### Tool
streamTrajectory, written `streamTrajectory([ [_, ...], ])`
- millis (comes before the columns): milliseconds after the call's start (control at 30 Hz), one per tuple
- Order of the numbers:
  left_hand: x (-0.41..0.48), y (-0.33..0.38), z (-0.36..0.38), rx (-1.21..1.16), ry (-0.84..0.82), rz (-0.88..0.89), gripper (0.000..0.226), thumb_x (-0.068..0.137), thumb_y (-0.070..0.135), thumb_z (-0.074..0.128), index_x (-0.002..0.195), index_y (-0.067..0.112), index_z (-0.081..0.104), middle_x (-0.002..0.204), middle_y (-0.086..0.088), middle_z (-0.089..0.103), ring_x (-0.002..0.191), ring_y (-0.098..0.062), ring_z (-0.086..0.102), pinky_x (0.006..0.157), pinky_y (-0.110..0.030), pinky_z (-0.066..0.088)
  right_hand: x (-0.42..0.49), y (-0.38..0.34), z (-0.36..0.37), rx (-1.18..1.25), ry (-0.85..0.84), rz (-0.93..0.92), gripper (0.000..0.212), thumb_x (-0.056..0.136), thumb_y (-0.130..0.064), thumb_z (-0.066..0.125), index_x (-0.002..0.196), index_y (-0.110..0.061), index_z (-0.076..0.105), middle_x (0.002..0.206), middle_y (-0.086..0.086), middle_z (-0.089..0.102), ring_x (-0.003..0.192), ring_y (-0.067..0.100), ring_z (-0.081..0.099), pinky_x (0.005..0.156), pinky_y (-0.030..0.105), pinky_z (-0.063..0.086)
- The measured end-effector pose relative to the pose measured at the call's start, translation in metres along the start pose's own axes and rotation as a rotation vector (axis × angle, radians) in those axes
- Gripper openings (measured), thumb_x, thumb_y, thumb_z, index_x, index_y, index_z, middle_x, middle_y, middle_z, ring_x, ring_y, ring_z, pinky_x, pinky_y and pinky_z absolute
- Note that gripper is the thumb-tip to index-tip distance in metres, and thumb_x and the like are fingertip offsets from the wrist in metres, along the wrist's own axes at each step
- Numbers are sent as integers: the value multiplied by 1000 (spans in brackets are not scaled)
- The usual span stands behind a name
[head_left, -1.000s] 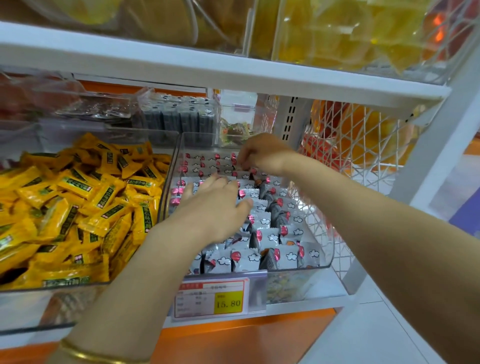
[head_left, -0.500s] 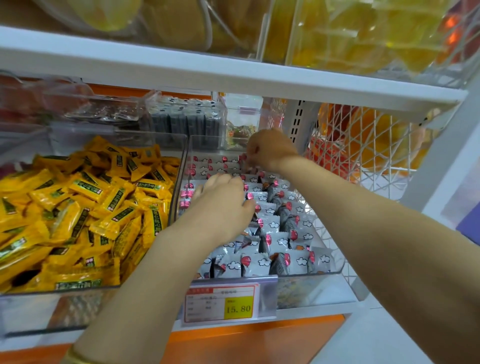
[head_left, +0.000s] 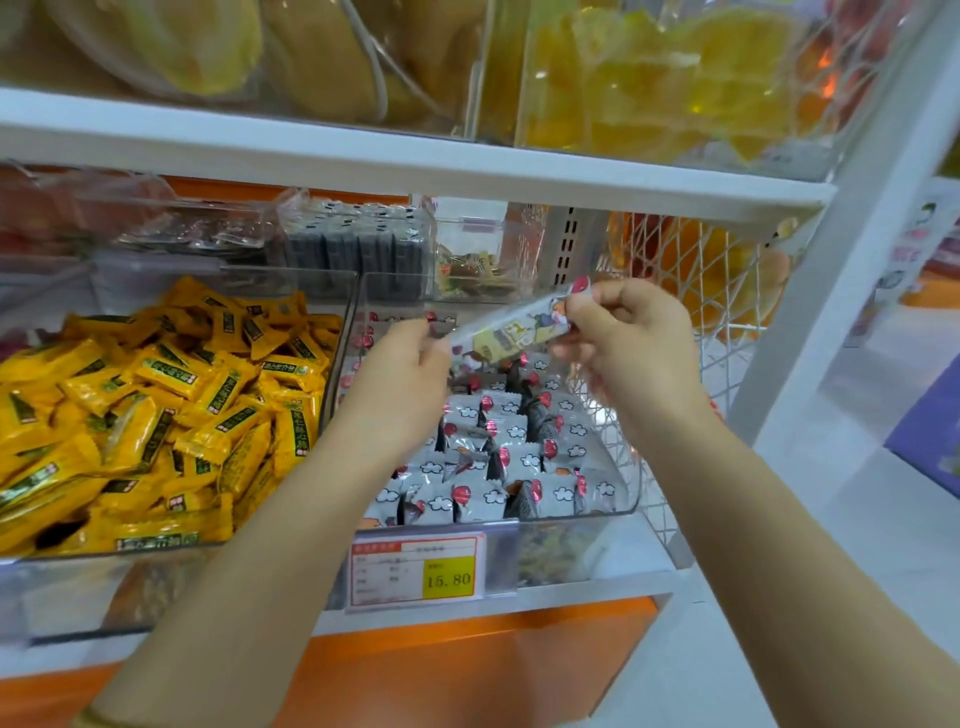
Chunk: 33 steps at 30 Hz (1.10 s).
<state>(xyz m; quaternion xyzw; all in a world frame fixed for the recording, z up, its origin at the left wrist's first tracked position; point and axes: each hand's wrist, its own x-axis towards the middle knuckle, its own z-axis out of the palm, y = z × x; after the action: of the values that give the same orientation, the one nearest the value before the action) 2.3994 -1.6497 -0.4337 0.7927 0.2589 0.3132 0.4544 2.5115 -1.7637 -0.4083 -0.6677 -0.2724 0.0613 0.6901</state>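
A clear plastic bin (head_left: 621, 501) on the shelf holds several grey snack packets (head_left: 498, 457) printed with clouds and red marks. Above the bin I hold one long grey packet (head_left: 511, 330) between both hands, tilted up to the right. My left hand (head_left: 402, 379) pinches its lower left end. My right hand (head_left: 631, 338) pinches its upper right end with fingers curled.
A second clear bin full of yellow packets (head_left: 156, 410) stands to the left. A price tag reading 15.80 (head_left: 418, 571) hangs on the shelf front. A white wire basket (head_left: 696, 291) with orange goods is on the right, and a white shelf (head_left: 415, 161) runs overhead.
Both hands were down in the bin of grey packets; now they have risen and hold one packet between them above the bin.
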Motion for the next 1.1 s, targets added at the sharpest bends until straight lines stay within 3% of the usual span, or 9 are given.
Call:
streamTrajectory([
  [33, -2, 0, 0, -50, -16, -28, 23, 100, 20, 33, 103, 18, 56, 98, -9, 56, 92, -20, 64, 86, -45, 52, -5, -1, -2, 52, -15, 16, 6, 92, -5, 55, 87, -1, 57, 80, 19, 65, 46, 9, 59, 38, 10, 38],
  [100, -3, 1, -1, -138, -8, -70, 30, 100, 19, 33, 117, 10, 56, 107, -8, 60, 90, -17, 66, 87, -46, 52, -12, 0, -6, 140, -44, 30, 9, 91, -5, 56, 82, -1, 57, 71, 16, 63, 51, 15, 61, 44, 13, 46],
  [233, -6, 0, 0, -349, 17, -140, 24, 100, 17, 35, 99, 13, 59, 96, -10, 62, 74, -9, 62, 65, -21, 56, -18, 5, -18, 313, -142, 65, 7, 88, -3, 59, 82, 0, 62, 62, 6, 64, 57, 16, 63, 63, 22, 55],
  [367, -5, 0, -1, -617, 48, -281, 23, 98, 26, 42, 105, 8, 55, 87, -8, 60, 63, -9, 58, 52, -19, 50, -17, 7, -26, 423, -248, 115, 10, 84, 4, 57, 94, 6, 61, 70, 11, 68, 63, 16, 67, 65, 20, 54],
  [567, -4, 5, 1, -920, 138, -433, 20, 98, 27, 43, 94, 10, 53, 86, -7, 55, 58, -11, 44, 40, -17, 37, -16, 9, -27, 472, -247, 141, 12, 81, 10, 57, 86, 1, 61, 63, 8, 69, 62, 18, 69, 61, 20, 55],
  [667, -5, 7, 3, -846, 161, -384, 23, 99, 25, 40, 89, 9, 55, 82, -6, 56, 54, -9, 43, 41, -17, 36, -16, 9, -27, 484, -251, 121, 9, 84, 7, 57, 83, -2, 61, 64, 5, 66, 62, 17, 67, 60, 22, 55],
  [833, -8, 1, 6, -439, 206, -161, 30, 99, 32, 37, 89, 10, 55, 45, 10, 51, 43, -7, 42, 49, -27, 31, -18, 7, -22, 299, -200, 54, 6, 86, -10, 63, 81, -10, 65, 68, -4, 64, 55, 12, 58, 48, 19, 47],
  [1033, -13, 4, 5, -479, 217, -23, 15, 94, 19, 52, 81, 16, 59, 51, 12, 60, 50, -2, 54, 61, -26, 49, -16, 7, -22, 443, -70, 158, 21, 87, -15, 64, 66, -13, 61, 52, -3, 56, 43, 8, 48, 41, 16, 41],
  [1100, -12, 4, 5, -518, 192, 3, 12, 92, 14, 53, 82, 15, 61, 53, 12, 60, 52, -2, 55, 59, -22, 51, -14, 8, -23, 508, -65, 201, 21, 88, -17, 62, 68, -10, 61, 55, 0, 54, 42, 6, 48, 40, 14, 41],
])
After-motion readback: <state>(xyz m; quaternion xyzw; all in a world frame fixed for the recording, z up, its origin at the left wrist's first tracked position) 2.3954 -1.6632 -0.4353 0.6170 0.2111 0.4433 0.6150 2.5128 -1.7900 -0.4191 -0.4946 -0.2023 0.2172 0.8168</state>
